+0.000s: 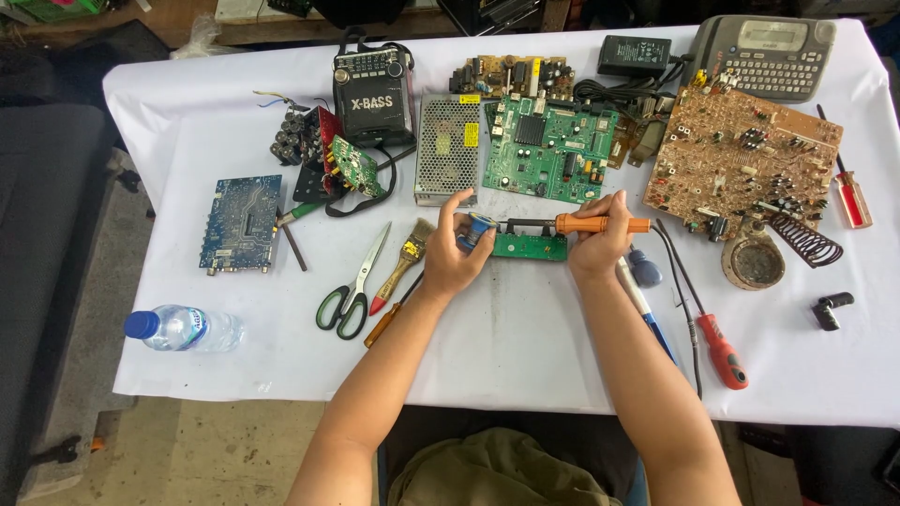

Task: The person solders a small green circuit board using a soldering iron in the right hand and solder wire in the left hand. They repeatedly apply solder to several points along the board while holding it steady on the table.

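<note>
Centrally, near the table's (525,347) middle, lay a small green board (531,246), with the iron's (600,224) tip over its left end. Gripped the orange iron in the right hand (597,245), fingers clenched round the handle, barrel pointing left. Pinched a blue solder spool (479,226) in the left hand (452,251), just beside the board's left end. Behind, toward the far edge, sat a large green board (550,147), a metal power supply (447,148), a black radio (373,91) and a brown board (741,159). Left of the hands lay a brush (406,258), scissors (353,289) and a blue board (241,223). Near the front-left corner lay a bottle (186,328) on its side. Right of the hands lay a red screwdriver (712,337) and a round tin (753,262).
</note>
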